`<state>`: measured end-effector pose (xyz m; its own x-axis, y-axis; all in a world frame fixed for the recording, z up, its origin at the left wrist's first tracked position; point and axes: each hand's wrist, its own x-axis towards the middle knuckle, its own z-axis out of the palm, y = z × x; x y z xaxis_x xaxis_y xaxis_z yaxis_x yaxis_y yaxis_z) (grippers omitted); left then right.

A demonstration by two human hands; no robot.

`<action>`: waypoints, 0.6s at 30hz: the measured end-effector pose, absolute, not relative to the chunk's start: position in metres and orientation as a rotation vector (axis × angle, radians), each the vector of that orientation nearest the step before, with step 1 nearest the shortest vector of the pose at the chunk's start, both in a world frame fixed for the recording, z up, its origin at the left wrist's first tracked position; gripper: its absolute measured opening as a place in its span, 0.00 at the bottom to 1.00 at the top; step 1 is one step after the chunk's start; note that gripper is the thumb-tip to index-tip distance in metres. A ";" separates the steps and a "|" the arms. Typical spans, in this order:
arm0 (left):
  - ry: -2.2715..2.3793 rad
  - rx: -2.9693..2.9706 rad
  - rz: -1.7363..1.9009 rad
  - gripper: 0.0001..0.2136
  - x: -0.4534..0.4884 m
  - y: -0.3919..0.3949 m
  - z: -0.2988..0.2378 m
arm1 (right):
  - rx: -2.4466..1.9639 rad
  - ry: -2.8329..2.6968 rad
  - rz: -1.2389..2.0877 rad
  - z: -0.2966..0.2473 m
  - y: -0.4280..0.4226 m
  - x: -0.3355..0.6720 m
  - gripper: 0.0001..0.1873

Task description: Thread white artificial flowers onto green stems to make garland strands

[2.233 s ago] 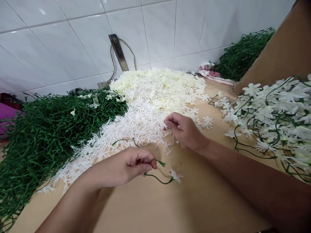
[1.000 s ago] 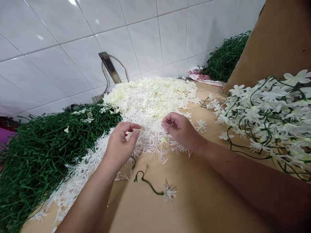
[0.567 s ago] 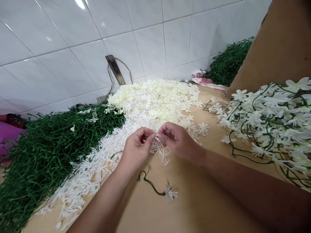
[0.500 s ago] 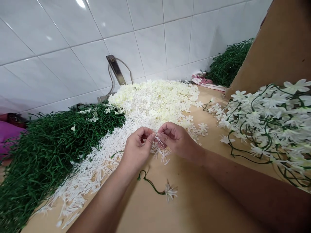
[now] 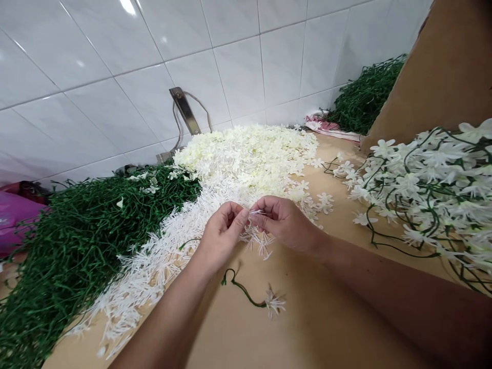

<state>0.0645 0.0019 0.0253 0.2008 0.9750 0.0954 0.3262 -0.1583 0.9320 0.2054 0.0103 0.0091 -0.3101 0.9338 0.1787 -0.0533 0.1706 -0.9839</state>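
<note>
My left hand (image 5: 221, 233) and my right hand (image 5: 282, 220) meet fingertip to fingertip over the wooden table (image 5: 315, 318), both pinched on a small white spiky flower piece (image 5: 255, 212). They hover at the near edge of a long heap of white spiky pieces (image 5: 172, 241). Behind that heap lies a pile of cream flower petals (image 5: 249, 154). A green stem with one white flower on its end (image 5: 253, 297) lies loose on the table just below my hands.
A big mound of green stems (image 5: 69, 236) fills the left side. Finished white flowers on green stems (image 5: 430, 189) are heaped at the right by a brown cardboard panel (image 5: 442, 77). More green stems (image 5: 365, 95) sit at the back right. A white tiled wall (image 5: 154, 66) stands behind.
My left hand let the flowered green stem drop onto the table, then rose to meet my right hand. Both now pinch one white spiky piece.
</note>
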 end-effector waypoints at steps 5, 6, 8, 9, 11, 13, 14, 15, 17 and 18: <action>1.219 1.631 0.800 0.12 0.062 0.004 0.028 | -0.897 -1.671 1.172 0.006 0.008 0.207 0.06; 1.195 1.607 0.790 0.12 0.063 0.004 0.028 | -0.907 -1.695 1.141 0.006 0.007 0.207 0.08; 1.137 1.564 0.811 0.13 0.063 0.002 0.029 | -0.931 -1.732 1.057 0.007 0.006 0.208 0.09; 1.109 1.555 0.824 0.13 0.064 0.001 0.029 | -0.944 -1.744 1.007 0.009 0.006 0.209 0.10; 1.066 1.563 0.834 0.14 0.066 -0.001 0.030 | -0.976 -1.753 0.916 0.011 0.005 0.210 0.10; 1.053 1.591 0.827 0.14 0.067 -0.002 0.031 | -1.006 -1.747 0.876 0.012 0.006 0.211 0.11; 1.056 1.600 0.822 0.13 0.068 -0.003 0.031 | -1.015 -1.742 0.874 0.012 0.006 0.211 0.11; 1.066 1.601 0.817 0.13 0.069 -0.003 0.032 | -1.018 -1.737 0.879 0.011 0.007 0.211 0.11; 1.100 1.581 0.808 0.11 0.070 -0.003 0.033 | -1.010 -1.729 0.899 0.008 0.008 0.211 0.11; 1.118 1.565 0.805 0.10 0.071 -0.003 0.033 | -1.004 -1.726 0.904 0.007 0.009 0.211 0.10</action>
